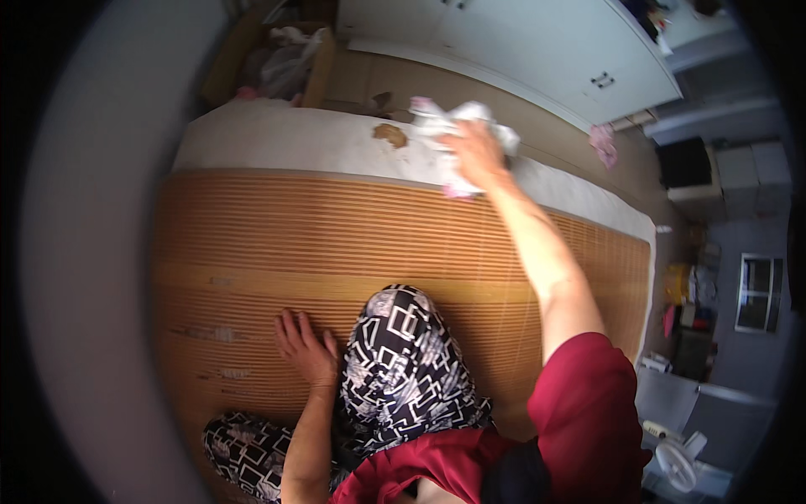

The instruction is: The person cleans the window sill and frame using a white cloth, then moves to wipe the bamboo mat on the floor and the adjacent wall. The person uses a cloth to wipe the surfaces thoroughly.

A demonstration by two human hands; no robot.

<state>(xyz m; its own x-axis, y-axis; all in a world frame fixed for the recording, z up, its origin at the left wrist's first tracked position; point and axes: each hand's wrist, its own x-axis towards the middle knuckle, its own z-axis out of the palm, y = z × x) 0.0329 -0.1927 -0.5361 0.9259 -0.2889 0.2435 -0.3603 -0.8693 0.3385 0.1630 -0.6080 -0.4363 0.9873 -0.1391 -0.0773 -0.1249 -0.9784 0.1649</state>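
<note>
My right hand (476, 153) reaches across to the far edge of the bed and holds a crumpled white cloth (458, 113) with pink patches. The cloth lies over the white sheet (277, 142) that shows beyond the mat; the fingers are partly hidden in its folds. A brown stain or patch (390, 135) marks the sheet just left of the cloth. My left hand (306, 349) rests palm down with fingers spread on the slatted bamboo mat (327, 233), left of my bent knee (403, 327) in patterned trousers. Nothing is in it.
Beyond the bed stands a long white cabinet (504, 47). A cardboard box (320, 66) holds plastic bags at the far left. A grey wall (94, 252) borders the left side. On the right are a pink bag or cloth (603, 146) and a white fan (677, 463).
</note>
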